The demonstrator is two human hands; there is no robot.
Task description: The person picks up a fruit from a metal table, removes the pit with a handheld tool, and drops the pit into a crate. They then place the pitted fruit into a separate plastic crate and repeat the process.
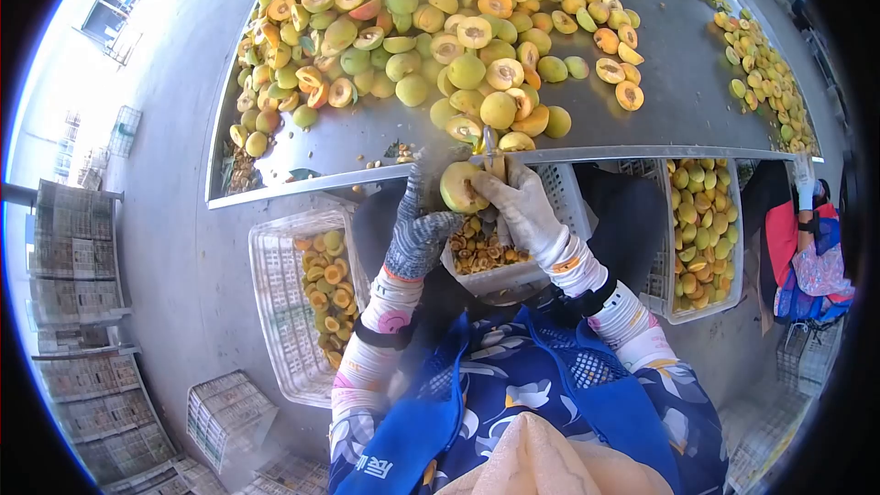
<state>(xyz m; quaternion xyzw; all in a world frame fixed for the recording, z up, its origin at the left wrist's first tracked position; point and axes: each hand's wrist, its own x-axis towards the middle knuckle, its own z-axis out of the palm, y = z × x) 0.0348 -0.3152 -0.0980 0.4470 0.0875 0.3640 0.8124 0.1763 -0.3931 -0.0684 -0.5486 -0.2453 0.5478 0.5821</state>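
Yellow-green peach halves and whole peaches [466, 71] are heaped on the metal table in front of me. A cut peach half [458, 187] is just above the table's near edge, its hollow facing my right hand [524, 211]. That hand, in a pale glove, has its thumb and fingers closed on the fruit. A small metal tool [491, 143] sticks up by its fingers, its lower part hidden. My left hand [418, 236], in a grey striped glove, is just left of the fruit with thumb and fingers apart. Below both hands stands a white crate [502, 282] of brown pits and scraps.
White crates of peach halves stand at the left [275, 312] and right [658, 284] of my legs. The table's metal rim [587, 154] crosses before me. Another person's gloved hand [805, 179] is at the far right. Stacked crates [78, 257] line the left side.
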